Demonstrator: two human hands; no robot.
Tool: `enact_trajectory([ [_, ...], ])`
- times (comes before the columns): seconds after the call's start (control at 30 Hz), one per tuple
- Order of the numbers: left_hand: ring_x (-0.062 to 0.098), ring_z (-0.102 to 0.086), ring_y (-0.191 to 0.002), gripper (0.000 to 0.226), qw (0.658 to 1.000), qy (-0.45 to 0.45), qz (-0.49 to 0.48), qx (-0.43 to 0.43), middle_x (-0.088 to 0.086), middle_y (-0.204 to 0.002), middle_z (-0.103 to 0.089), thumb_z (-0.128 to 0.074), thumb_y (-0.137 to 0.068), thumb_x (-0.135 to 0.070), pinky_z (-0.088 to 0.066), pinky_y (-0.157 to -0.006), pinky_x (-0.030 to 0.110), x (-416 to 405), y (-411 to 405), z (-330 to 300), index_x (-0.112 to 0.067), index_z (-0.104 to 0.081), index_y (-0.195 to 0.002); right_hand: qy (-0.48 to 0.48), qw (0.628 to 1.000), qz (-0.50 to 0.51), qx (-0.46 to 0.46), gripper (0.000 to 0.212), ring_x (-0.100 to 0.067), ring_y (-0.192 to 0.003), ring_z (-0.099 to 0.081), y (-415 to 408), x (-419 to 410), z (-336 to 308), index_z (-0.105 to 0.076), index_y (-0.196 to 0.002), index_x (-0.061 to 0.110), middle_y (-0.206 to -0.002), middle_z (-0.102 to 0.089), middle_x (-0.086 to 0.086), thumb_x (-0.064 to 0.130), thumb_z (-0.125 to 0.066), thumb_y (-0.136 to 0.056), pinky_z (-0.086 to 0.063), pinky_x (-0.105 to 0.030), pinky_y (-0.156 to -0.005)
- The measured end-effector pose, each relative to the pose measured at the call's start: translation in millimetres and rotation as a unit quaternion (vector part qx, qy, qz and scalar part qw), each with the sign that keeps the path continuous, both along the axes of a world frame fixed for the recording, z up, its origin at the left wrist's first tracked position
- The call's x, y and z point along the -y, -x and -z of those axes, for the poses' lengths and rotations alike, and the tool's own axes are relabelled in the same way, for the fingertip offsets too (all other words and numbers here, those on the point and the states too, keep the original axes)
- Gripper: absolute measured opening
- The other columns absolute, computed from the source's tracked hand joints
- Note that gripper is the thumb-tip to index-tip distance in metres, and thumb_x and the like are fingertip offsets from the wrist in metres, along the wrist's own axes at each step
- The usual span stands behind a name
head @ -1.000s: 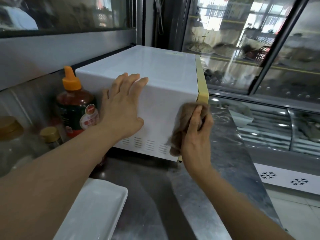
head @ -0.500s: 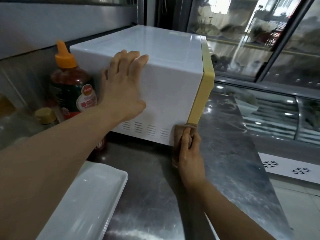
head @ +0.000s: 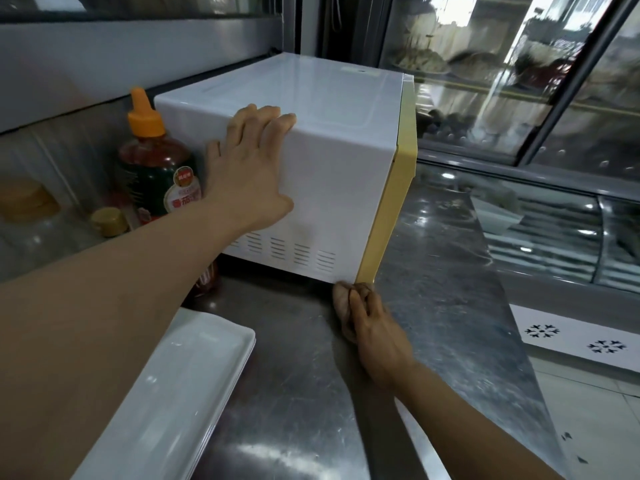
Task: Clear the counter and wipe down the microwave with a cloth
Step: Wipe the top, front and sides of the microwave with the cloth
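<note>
Room: glass-fronted display cases point(head: 519, 81) stood behind and to the right of the work area, with blurred dishes of food behind the panes; a grey metal wall panel point(head: 121, 64) ran along the far left.
Surface: scratched, shiny stainless-steel bench point(head: 294, 393), its right edge dropping to a pale tiled floor.
Microwave: white microwave point(head: 329, 150) with a yellow front frame sat at the far middle of the bench, its vented side panel turned toward the camera.
Left hand: left hand point(head: 249, 171) lay flat against the microwave's near side panel, fingers straight and slightly spread, fingertips hooked over the top edge.
Right hand: right hand point(head: 374, 327) was at the microwave's near bottom corner, just below the yellow frame, fingers curled tight round the cloth.
Cloth: brown cloth point(head: 343, 299) was bunched in the right hand, touching the bench and the microwave's lower corner.
Left of the microwave: a sauce bottle point(head: 156, 168) with an orange cap stood just beside it; a small jar with a gold lid point(head: 109, 221) and a blurred clear container point(head: 31, 220) stood further left.
Near left: a white rectangular tray point(head: 173, 393) rested on the bench, partly under the left forearm.
</note>
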State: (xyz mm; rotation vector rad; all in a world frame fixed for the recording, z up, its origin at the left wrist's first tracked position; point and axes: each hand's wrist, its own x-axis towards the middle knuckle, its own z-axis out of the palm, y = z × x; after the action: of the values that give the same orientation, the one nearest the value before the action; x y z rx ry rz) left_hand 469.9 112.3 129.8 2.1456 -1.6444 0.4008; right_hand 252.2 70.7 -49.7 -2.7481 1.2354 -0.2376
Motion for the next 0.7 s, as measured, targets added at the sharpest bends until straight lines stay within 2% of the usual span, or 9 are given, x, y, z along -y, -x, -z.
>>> enact_trajectory([
  [0.07, 0.026, -0.005, -0.143, 0.096, 1.0, -0.005, -0.002, 0.0, 0.001, -0.152, -0.012, -0.074, -0.066, -0.024, -0.022, -0.108, 0.057, 0, 1, -1, -0.024, -0.017, -0.143, 0.003, 1.0, -0.005, -0.011, 0.049, -0.033, -0.125, -0.041, 0, -1, -9, -0.03, -0.143, 0.008, -0.147, -0.026, -0.014, 0.017, -0.043, -0.097, -0.048, -0.037, -0.091],
  [0.13, 0.026, -0.005, -0.143, 0.096, 1.0, -0.007, -0.003, 0.007, 0.001, -0.152, -0.012, -0.074, -0.066, -0.025, -0.023, -0.107, 0.057, -1, 0, -1, -0.024, -0.017, -0.143, 0.049, 0.998, -0.016, 0.039, 0.042, -0.032, -0.117, -0.047, -5, -5, -18, -0.044, -0.133, 0.008, -0.141, -0.035, -0.012, 0.011, -0.05, -0.092, -0.052, -0.038, -0.082],
  [0.23, 0.027, -0.006, -0.143, 0.096, 1.0, -0.002, -0.007, 0.021, 0.002, -0.152, -0.013, -0.075, -0.066, -0.026, -0.026, -0.107, 0.057, 0, -1, 0, -0.023, -0.017, -0.143, 0.07, 0.99, -0.047, 0.112, 0.028, -0.022, -0.098, -0.056, -18, -10, -29, -0.049, -0.123, 0.022, -0.12, -0.051, -0.001, 0.02, -0.047, -0.095, -0.05, -0.037, -0.077],
  [0.27, 0.027, -0.006, -0.143, 0.097, 1.0, -0.001, -0.007, 0.026, 0.002, -0.152, -0.013, -0.075, -0.066, -0.027, -0.026, -0.107, 0.057, 0, -1, 1, -0.024, -0.017, -0.143, 0.114, 0.984, -0.062, 0.122, 0.027, -0.023, -0.09, -0.057, -22, -6, -32, -0.054, -0.119, 0.022, -0.113, -0.055, -0.001, 0.017, -0.05, -0.093, -0.051, -0.037, -0.072],
  [0.37, 0.027, -0.006, -0.144, 0.098, 0.999, 0.002, -0.008, 0.034, 0.002, -0.153, -0.012, -0.076, -0.066, -0.027, -0.024, -0.11, 0.057, 2, -3, 4, -0.025, -0.015, -0.143, 0.243, 0.963, -0.119, -0.009, 0.038, -0.026, -0.082, -0.05, -24, 16, -34, -0.067, -0.109, 0.016, -0.109, -0.051, -0.007, 0.013, -0.057, -0.073, -0.047, -0.035, -0.064],
  [0.47, 0.027, -0.005, -0.144, 0.1, 0.999, 0.006, -0.01, 0.04, 0.001, -0.153, -0.012, -0.076, -0.066, -0.028, -0.024, -0.111, 0.055, 4, -5, 6, -0.026, -0.014, -0.143, 0.286, 0.944, -0.14, -0.081, 0.04, -0.026, -0.081, -0.039, -6, 29, -28, -0.071, -0.104, 0.016, -0.107, -0.041, -0.006, 0.016, -0.045, -0.075, -0.039, -0.034, -0.059],
  [0.6, 0.028, -0.006, -0.144, 0.101, 0.999, 0.003, -0.015, 0.042, 0.002, -0.153, -0.011, -0.077, -0.065, -0.029, -0.023, -0.112, 0.054, 4, -6, 7, -0.026, -0.013, -0.143, 0.288, 0.945, -0.133, -0.087, 0.041, -0.027, -0.069, -0.048, 18, 36, -25, -0.071, -0.101, 0.017, -0.102, -0.04, -0.006, 0.012, -0.037, -0.078, -0.04, -0.034, -0.052],
  [0.63, 0.028, -0.006, -0.144, 0.101, 0.999, 0.002, -0.017, 0.042, 0.002, -0.153, -0.011, -0.077, -0.065, -0.029, -0.023, -0.112, 0.053, 5, -5, 7, -0.025, -0.013, -0.143, 0.274, 0.95, -0.126, -0.081, 0.038, -0.026, -0.067, -0.05, 21, 36, -26, -0.072, -0.098, 0.017, -0.102, -0.04, -0.005, 0.012, -0.04, -0.078, -0.041, -0.034, -0.052],
  [0.7, 0.028, -0.005, -0.145, 0.101, 0.999, -0.001, -0.022, 0.04, 0.002, -0.154, -0.011, -0.077, -0.066, -0.03, -0.022, -0.112, 0.052, 4, -4, 6, -0.025, -0.012, -0.144, 0.262, 0.956, -0.115, -0.066, 0.023, -0.024, -0.064, -0.052, 26, 33, -30, -0.073, -0.091, 0.015, -0.101, -0.04, -0.004, 0.011, -0.06, -0.072, -0.043, -0.033, -0.052],
])
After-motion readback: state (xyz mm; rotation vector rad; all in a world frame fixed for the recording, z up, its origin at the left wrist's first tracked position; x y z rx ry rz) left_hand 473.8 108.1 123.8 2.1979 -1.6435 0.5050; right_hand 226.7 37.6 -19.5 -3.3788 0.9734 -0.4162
